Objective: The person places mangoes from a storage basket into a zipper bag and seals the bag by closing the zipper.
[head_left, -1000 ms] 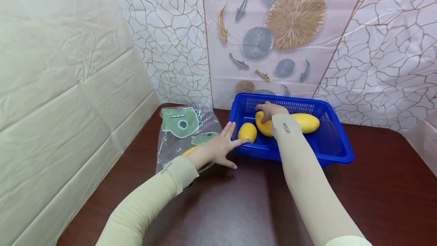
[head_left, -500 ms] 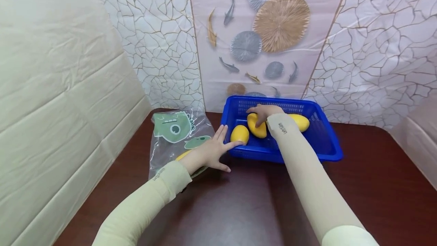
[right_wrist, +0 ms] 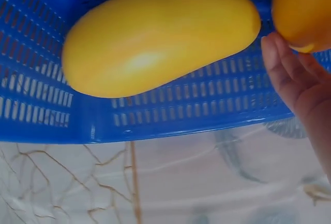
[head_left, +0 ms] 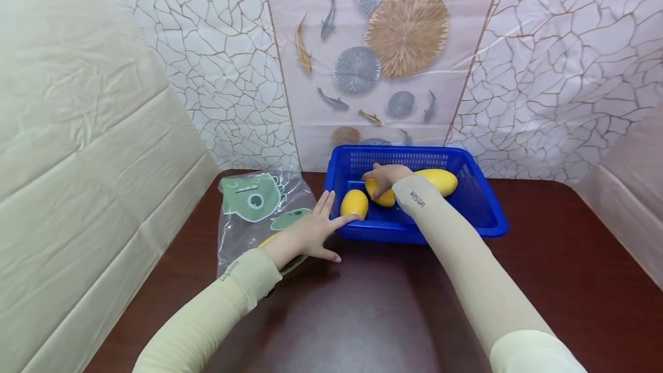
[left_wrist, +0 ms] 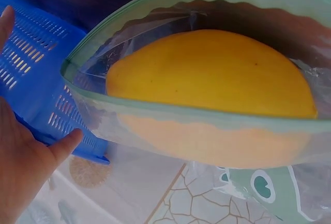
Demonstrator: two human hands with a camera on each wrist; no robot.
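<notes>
On the dark table (head_left: 373,315), head view: blue basket (head_left: 383,233) stood right of centre, clear bag (head_left: 254,197) near its nine o'clock. Left hand (head_left: 311,235) lay between them, fingers straight, spread wide, gripping nothing, fingertips at the basket's eight-to-nine o'clock rim, probably to steady it. Contact with the small mango (head_left: 354,205), at nine o'clock inside: couldn't tell. Right hand (head_left: 387,176) reached in, fingers bent round the middle mango (head_left: 385,198), between two and three o'clock of the small one. Long mango (head_left: 440,181) lay at the basket's two o'clock.

Left wrist view: bagged mango (left_wrist: 212,74) sat lengthwise under the gaping zip; the wide mouth likely left room for it. Hand at eight o'clock, fingers apart.

Right wrist view: long mango at twelve, untouched. Middle mango at two o'clock, fingertips against one side, only partly closed, presumably because its bulk filled the grip; thumb not clear.
</notes>
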